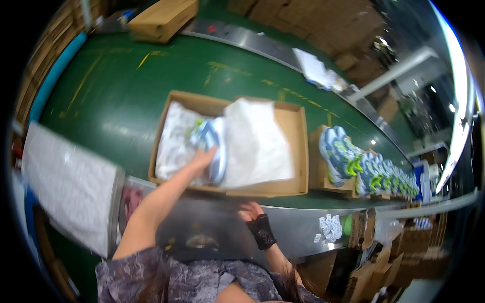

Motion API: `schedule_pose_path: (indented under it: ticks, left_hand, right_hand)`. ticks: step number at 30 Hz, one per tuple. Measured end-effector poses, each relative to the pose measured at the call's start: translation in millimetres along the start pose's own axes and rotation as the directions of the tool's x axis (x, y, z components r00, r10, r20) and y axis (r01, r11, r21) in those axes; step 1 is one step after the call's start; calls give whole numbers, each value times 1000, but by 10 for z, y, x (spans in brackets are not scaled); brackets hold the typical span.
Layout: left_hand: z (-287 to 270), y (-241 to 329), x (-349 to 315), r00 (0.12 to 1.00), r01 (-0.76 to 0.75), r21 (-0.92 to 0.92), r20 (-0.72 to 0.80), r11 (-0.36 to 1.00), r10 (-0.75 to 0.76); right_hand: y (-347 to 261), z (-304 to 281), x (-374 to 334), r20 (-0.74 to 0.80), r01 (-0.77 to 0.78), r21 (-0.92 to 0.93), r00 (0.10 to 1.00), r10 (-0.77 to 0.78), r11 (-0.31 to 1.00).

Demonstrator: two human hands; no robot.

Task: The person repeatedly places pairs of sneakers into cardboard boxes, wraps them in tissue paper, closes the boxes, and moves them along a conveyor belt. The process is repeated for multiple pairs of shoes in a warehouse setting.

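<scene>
Your left hand point(203, 159) is on the blue-and-white shoe point(208, 135) in the left half of the open box point(300, 139), near the front edge of the green belt point(121, 70); blur hides whether its fingers pinch. White paper point(255, 141) lies to the right. Your right hand point(250, 211), empty, fingers loosely bent, hovers beyond the box's front edge.
</scene>
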State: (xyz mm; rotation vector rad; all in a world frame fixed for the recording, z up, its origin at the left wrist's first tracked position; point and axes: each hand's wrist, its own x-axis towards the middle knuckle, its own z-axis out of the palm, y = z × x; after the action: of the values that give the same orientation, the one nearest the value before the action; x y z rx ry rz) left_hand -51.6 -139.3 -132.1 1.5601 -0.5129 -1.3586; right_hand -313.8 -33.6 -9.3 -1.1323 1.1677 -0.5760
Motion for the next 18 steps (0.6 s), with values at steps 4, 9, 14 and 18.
schedule_pose_path:
  ticks: [4, 9, 14, 18]
  left_hand:
    - [161, 346, -473, 817, 250, 65, 521, 966, -247]
    - [-329, 723, -898, 955, -285, -198, 23, 938, 295]
    - [-749, 576, -943, 945, -291, -68, -178, 954, 275]
    - [-811, 506, -772, 935, -337, 314, 1, 887, 355]
  right_hand:
    - [206, -259, 536, -231, 33, 340, 972, 49, 940]
    - [84, -217, 814, -307, 272, -531, 821, -481, 803]
    - [172, 217, 734, 209, 304, -953, 664, -718, 3]
    - [93, 339, 713, 246, 250, -964, 706, -664, -91]
